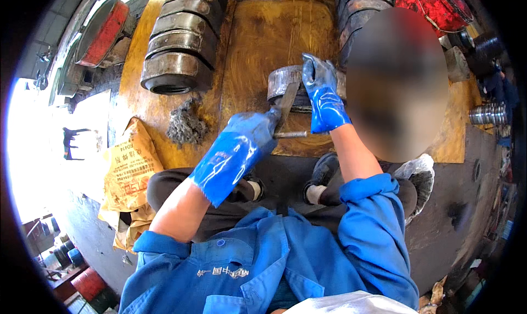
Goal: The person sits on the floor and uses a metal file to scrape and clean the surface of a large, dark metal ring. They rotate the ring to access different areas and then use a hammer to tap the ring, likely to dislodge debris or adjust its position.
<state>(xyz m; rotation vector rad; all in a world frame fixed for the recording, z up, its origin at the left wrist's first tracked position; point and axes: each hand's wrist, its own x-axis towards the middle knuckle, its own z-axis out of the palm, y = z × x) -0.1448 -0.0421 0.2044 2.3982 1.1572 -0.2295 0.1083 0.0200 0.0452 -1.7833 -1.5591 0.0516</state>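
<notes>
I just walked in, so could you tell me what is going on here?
A person in blue gloves is crouched over an oily board. The right hand steadies a metal ring lying on it, while the left hand presses a flat scraper blade against the ring's side. More rings lie stacked to the left, beside a wad of steel wool.
</notes>
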